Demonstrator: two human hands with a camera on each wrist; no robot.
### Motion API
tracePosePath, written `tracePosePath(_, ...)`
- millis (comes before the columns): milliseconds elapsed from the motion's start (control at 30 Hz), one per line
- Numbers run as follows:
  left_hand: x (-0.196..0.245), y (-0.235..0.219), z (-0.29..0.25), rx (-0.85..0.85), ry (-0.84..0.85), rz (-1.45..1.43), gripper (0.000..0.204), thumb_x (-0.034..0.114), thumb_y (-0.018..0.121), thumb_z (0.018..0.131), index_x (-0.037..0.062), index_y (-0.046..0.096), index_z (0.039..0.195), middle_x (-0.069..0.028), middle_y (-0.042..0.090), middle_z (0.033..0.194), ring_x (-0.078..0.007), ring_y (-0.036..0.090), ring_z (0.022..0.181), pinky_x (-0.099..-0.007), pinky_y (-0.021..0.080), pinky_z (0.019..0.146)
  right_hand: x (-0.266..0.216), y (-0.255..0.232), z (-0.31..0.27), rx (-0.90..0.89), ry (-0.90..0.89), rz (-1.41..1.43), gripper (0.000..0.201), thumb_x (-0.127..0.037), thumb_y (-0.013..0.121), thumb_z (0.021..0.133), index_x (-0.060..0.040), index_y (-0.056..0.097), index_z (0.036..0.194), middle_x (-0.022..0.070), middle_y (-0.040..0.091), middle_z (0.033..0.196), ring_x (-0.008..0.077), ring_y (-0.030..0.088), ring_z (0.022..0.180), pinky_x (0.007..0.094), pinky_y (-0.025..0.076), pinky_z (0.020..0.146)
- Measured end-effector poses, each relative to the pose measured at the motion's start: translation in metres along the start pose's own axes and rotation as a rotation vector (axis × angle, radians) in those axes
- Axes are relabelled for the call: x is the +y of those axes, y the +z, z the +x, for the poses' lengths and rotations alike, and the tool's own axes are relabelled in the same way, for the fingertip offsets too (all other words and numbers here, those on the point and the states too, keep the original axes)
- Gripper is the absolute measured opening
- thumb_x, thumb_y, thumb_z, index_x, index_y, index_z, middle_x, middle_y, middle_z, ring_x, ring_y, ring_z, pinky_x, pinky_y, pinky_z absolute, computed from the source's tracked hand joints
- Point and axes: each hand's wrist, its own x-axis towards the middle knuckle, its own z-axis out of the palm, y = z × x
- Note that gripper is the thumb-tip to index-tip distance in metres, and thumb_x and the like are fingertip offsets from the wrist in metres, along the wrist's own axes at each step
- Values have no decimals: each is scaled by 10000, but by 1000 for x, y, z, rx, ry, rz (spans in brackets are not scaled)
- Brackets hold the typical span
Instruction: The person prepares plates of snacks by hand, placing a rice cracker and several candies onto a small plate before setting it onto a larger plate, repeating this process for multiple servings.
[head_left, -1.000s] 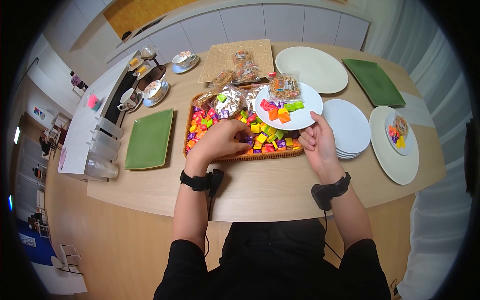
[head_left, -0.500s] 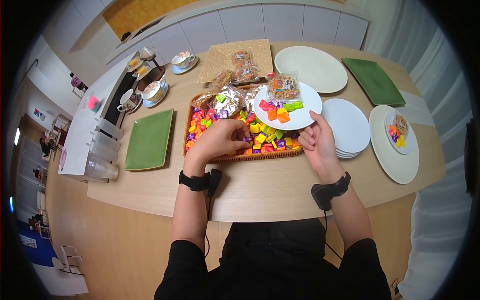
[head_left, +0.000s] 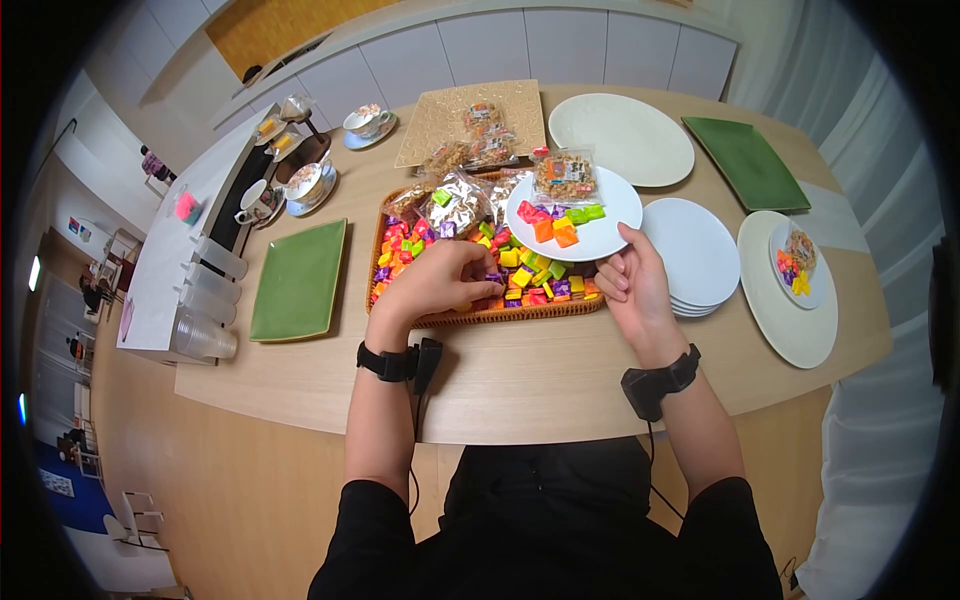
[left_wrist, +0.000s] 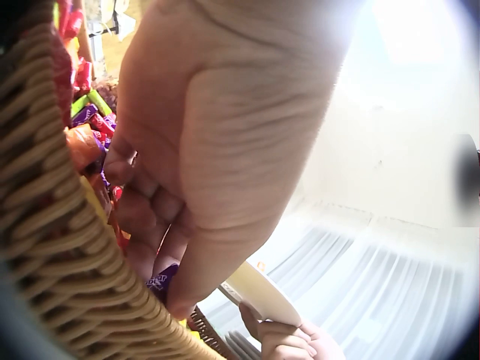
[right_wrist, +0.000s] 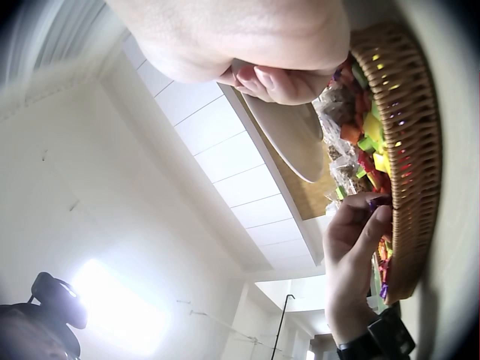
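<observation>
Well off to the left of the brown wicker basket (head_left: 505, 317) we've got clear plastic cups (head_left: 210, 290) lined up by a white counter (head_left: 155, 280), then a green rectangular plate (head_left: 300, 280) lying nearer in, also left of the basket. A few white floral teacups (head_left: 308, 190) sit behind and left of it too. The basket itself is loaded with shiny wrapped candies (head_left: 520, 272) in red, orange, yellow, green and purple, and the left hand (head_left: 435, 280) reaches in over its front rim, thumb and fingers pinching a purple wrapped candy (left_wrist: 160, 279) inside, close to the front wall. Right behind the basket we see a beige textured square board (head_left: 435, 120). Over the basket's far right part, the right hand (head_left: 637, 285) grips a small round white plate (head_left: 610, 225) by the edge, thumb on top; it's carrying a clear packet of brown clusters (head_left: 567, 178) plus some candies. Behind and right of the basket there's a cream oval plate (head_left: 625, 140), then just right of it a stack of round white plates (head_left: 692, 250), and well to the right we spot a second green rectangular plate (head_left: 748, 165).
</observation>
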Motion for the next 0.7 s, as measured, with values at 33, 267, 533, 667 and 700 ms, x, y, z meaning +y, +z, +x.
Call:
tracePosePath(33,0,0,0,0,0,0,266,203,835,833,-7,698,922,-101,711,764,-198,667,678,-344,517,647,0,0,0,5,2,1,250,-313,595,1025,-122,475,916,-49,400,658,39,339,480,212,250,415)
tracePosePath(267,1,-3,-3,87,115,59,249,184,839,832,-7,715,933,-92,713,807,-184,650,691,-336,508,643,0,-1,1,-1,1,-1,262,-321,610,1016,-124,474,911,-48,405,659,41,341,480,213,248,415)
tracePosePath(533,38,-9,9,326,257,-209,172,92,813,868,18,741,1005,19,681,836,-19,541,697,-222,436,619,2,-3,2,0,24,-3,248,-309,595,1021,-130,479,896,-47,421,663,42,345,481,214,249,416)
tracePosePath(667,73,-2,29,288,339,-35,195,146,811,864,36,765,1019,-17,687,841,-74,560,712,-262,427,615,3,-3,2,-18,26,8,247,-302,591,1024,-131,480,884,-45,430,663,42,350,479,216,248,416)
tracePosePath(700,77,-1,36,245,357,-89,199,150,795,870,33,770,1029,-42,698,853,-107,574,735,-282,455,637,3,-2,2,-15,35,9,247,-297,592,1023,-132,479,878,-43,435,662,43,354,479,217,248,416)
